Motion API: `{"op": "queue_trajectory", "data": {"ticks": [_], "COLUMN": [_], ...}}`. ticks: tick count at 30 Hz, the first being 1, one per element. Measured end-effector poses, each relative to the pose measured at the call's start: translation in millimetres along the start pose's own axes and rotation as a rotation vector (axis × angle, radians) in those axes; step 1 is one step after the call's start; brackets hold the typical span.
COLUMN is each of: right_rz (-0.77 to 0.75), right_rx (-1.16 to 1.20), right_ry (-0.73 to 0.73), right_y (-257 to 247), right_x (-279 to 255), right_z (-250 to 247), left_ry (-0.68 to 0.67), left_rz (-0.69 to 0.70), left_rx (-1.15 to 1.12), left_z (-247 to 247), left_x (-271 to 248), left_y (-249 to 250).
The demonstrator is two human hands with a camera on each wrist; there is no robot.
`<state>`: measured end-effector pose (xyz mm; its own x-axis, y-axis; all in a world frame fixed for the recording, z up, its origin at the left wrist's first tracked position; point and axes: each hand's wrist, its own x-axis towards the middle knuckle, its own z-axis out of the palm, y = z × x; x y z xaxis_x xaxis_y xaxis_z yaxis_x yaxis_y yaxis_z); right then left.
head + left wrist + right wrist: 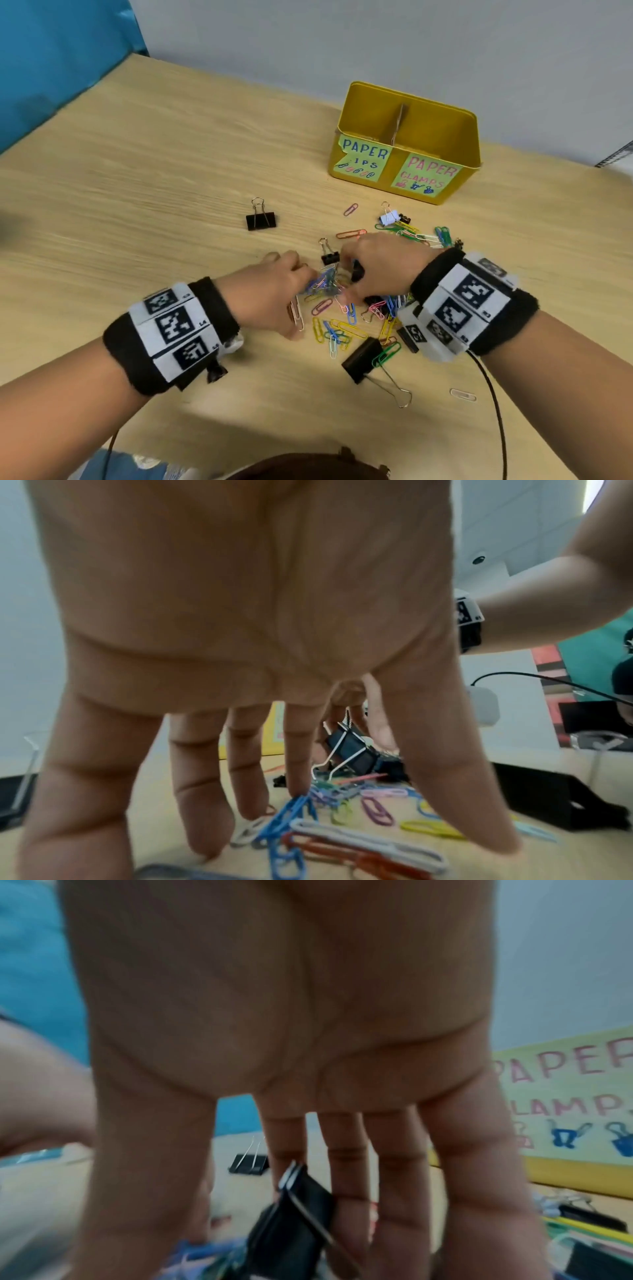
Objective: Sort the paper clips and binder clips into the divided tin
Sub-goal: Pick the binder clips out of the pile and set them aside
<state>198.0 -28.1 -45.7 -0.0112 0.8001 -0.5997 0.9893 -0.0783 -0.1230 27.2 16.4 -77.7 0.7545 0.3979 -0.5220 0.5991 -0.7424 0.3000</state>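
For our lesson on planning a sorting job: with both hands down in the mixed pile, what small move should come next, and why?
Probably lift the right hand and carry its black binder clip, against the fingers, to the tin's PAPER CLAMPS side. Both compartments look empty, and the left hand is only touching the tangled paper clips.
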Motion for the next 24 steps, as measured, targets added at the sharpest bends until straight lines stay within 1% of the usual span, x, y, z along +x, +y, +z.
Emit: {"op": "queue_trajectory", "data": {"ticks": [1,2,4,6,7,9,10,11,13,16,17,18,19,21,22,24], "right_rz": [-0.001,0.003,0.038,0.073,0.072,0.07,0.089,0.123,0.181,0.118,0.099,0.096,0.111,0.144,0.145,0.133], "right_rx": [-0.076,-0.115,-0.067,0.069,0.117,0.154,0.163,0.175,0.155,0.107,0.103,0.113,0.142,0.184,0.183,0.138], "right_ry": [-0.049,-0.06,-0.016,0.09,0.173,0.349,0.406,0.428,0.373,0.174,0.131,0.129,0.163,0.291,0.33,0.324], "right_y": [-5,-6,-3,3,5,11,14,18,25,28,28,29,30,32,32,28], "right_x": [1,3,7,10,12,16,18,20,20,17,15,14,14,20,25,33], "right_z": [3,4,-3,-13,-17,-22,-23,-23,-18,-5,-2,-1,-2,-5,-6,-5], "left_ry": [-0.017,-0.029,-0.041,-0.026,-0.002,0.038,0.043,0.034,-0.004,-0.07,-0.074,-0.059,-0.027,0.017,0.0,-0.074], "left_rz": [0.003,0.004,0.005,0.004,0.001,-0.006,-0.013,-0.019,-0.025,-0.004,0.011,0.03,0.051,0.101,0.114,0.082], "left_rx": [0.02,0.023,-0.002,-0.038,-0.045,-0.033,-0.017,0.006,0.052,0.076,0.066,0.048,0.032,0.053,0.092,0.166], "left_z": [3,4,5,4,4,3,2,1,0,-3,-3,-3,-4,-5,-5,-7], "left_x": [-1,0,1,2,3,6,8,11,15,18,19,19,19,22,24,27], "left_y": [3,7,12,15,16,19,20,22,23,24,24,25,26,28,29,26]}}
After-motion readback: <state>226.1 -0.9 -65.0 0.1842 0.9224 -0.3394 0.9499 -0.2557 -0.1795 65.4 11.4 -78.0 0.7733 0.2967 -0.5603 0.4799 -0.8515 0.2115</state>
